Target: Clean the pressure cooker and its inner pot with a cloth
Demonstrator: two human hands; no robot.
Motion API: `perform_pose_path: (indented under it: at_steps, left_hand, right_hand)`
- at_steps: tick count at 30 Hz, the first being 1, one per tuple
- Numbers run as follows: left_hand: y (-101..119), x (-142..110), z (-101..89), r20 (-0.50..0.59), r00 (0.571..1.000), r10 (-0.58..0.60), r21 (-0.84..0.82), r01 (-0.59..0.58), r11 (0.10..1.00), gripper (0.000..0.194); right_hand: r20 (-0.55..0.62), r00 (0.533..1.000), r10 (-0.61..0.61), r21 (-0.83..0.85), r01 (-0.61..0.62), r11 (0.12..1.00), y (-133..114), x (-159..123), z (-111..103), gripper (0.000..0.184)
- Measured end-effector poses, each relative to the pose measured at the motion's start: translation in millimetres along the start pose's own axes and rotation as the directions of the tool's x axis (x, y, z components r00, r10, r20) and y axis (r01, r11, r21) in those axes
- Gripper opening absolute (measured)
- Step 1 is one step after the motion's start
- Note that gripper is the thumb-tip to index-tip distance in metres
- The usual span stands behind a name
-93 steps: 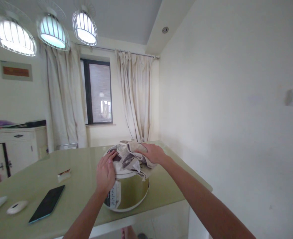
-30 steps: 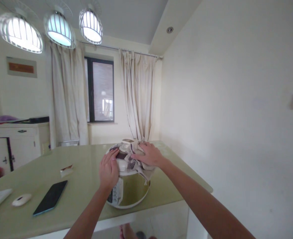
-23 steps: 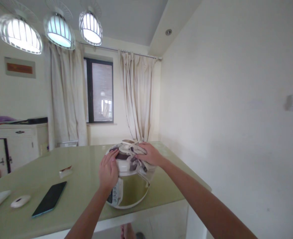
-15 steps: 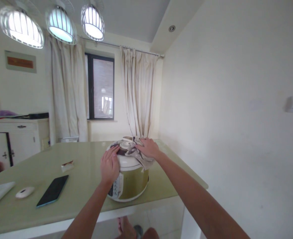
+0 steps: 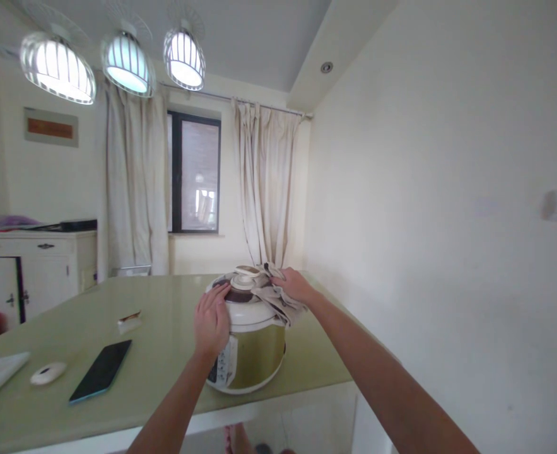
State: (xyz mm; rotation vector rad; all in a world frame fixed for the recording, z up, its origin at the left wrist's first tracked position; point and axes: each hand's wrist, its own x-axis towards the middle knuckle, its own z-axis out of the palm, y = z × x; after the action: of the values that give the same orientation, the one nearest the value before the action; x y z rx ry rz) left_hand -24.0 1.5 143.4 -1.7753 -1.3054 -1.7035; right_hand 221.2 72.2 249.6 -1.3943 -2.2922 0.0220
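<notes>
A gold and white rice cooker stands near the front edge of a pale green table. My left hand lies flat against the cooker's front left side, fingers stretched up onto the white lid. My right hand presses a crumpled grey-beige cloth onto the right side of the lid, fingers curled over the cloth. The lid's dark centre and white knob show between the two hands.
A dark phone, a white mouse and a small wrapped item lie on the table's left part. A white cabinet stands at the left, a plain wall close on the right. Curtains and a window are behind the table.
My right hand has slid the cloth from the middle of the lid toward its right rear edge, uncovering the knob. My left hand has stayed on the cooker's front.
</notes>
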Motion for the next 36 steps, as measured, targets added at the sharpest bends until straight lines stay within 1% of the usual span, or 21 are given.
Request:
perform_pose_path:
  at_steps: [2,4,7,10,12,14,15,16,18,19,21,23,24,26,28,29,30,31,32,34,36]
  left_hand:
    - [-1,0,0.4,-0.001,1.0,0.006,0.001,-0.006,1.0,0.049]
    - [-3,0,1.0,0.003,1.0,0.014,0.001,-0.014,1.0,0.05]
    - [-5,-1,1.8,0.007,1.0,0.011,0.006,-0.011,1.0,0.051]
    - [-7,-1,2.0,0.005,1.0,0.01,0.008,-0.01,1.0,0.051]
    - [-6,-1,1.7,0.009,1.0,0.015,0.004,-0.015,1.0,0.05]
    - [-6,-1,1.2,0.013,1.0,0.015,0.0,-0.015,1.0,0.05]
    - [-6,-1,1.0,0.016,1.0,0.014,-0.001,-0.014,1.0,0.049]
    - [-6,-1,0.9,0.016,1.0,0.016,-0.002,-0.016,1.0,0.049]
    - [-6,-1,0.9,0.012,1.0,0.024,-0.001,-0.024,1.0,0.049]
    - [-6,-2,1.0,0.008,1.0,0.027,0.001,-0.027,1.0,0.049]
    - [-7,-2,1.2,-0.001,1.0,0.031,0.006,-0.031,1.0,0.05]
    - [-7,-2,1.3,-0.003,0.999,0.034,0.009,-0.034,0.999,0.05]
    - [-7,-1,1.3,-0.001,0.999,0.036,0.009,-0.036,0.999,0.05]
    - [-8,-1,1.1,0.006,0.999,0.038,0.006,-0.039,0.999,0.05]
    - [-8,-1,0.8,0.018,0.999,0.037,0.003,-0.037,0.999,0.049]
    - [-8,-1,0.5,0.023,0.999,0.036,0.001,-0.036,0.999,0.049]
    - [-8,-1,0.1,0.028,0.999,0.035,-0.001,-0.035,0.999,0.05]
    - [-7,-1,-0.3,0.03,0.999,0.034,-0.002,-0.034,0.999,0.05]
    - [-7,0,-0.7,0.027,0.999,0.033,-0.001,-0.033,0.999,0.05]
    - [-6,0,-1.5,0.026,0.999,0.034,-0.002,-0.034,0.999,0.05]
    - [-6,0,-2.3,0.027,0.999,0.036,0.0,-0.036,0.999,0.05]
  right_hand:
    - [-0.007,0.999,0.044,-0.031,-0.044,0.999,-14,-3,3,0.063]
    - [-0.021,1.0,0.02,-0.054,-0.021,0.998,-27,-15,7,0.078]
    - [-0.033,0.99,-0.141,-0.098,0.137,0.986,-38,-39,11,0.094]
    - [-0.036,0.948,-0.316,-0.087,0.312,0.946,-31,-50,8,0.105]
    - [-0.036,0.913,-0.407,-0.006,0.407,0.913,-19,-45,3,0.099]
    - [-0.045,0.898,-0.438,0.096,0.44,0.893,-5,-32,-2,0.076]
    - [-0.048,0.917,-0.396,0.131,0.399,0.908,1,-23,-4,0.063]
    - [-0.047,0.95,-0.309,0.148,0.313,0.938,6,-14,-5,0.052]
    - [-0.035,0.997,-0.073,0.142,0.077,0.987,11,2,-3,0.041]
    - [-0.032,0.999,0.028,0.131,-0.024,0.991,11,8,-1,0.041]
    - [-0.032,0.99,0.135,0.118,-0.131,0.984,6,12,3,0.044]
    - [-0.06,0.989,0.136,0.094,-0.13,0.987,-5,2,6,0.049]
    - [-0.085,0.992,0.092,0.07,-0.086,0.994,-11,-7,7,0.049]
    - [-0.126,0.987,-0.1,0.013,0.103,0.995,-24,-29,9,0.051]
    - [-0.137,0.933,-0.333,-0.025,0.333,0.943,-33,-50,9,0.059]
    - [-0.13,0.903,-0.41,-0.023,0.41,0.912,-34,-56,9,0.063]
    - [-0.124,0.886,-0.447,-0.015,0.448,0.894,-34,-59,8,0.064]
    - [-0.122,0.889,-0.442,-0.007,0.444,0.896,-31,-57,8,0.059]
    - [-0.122,0.91,-0.396,0.001,0.4,0.917,-28,-52,6,0.052]
    - [-0.111,0.97,-0.219,0.016,0.222,0.975,-20,-33,3,0.042]
    - [-0.074,0.997,-0.026,0.017,0.027,0.999,-15,-11,-1,0.045]
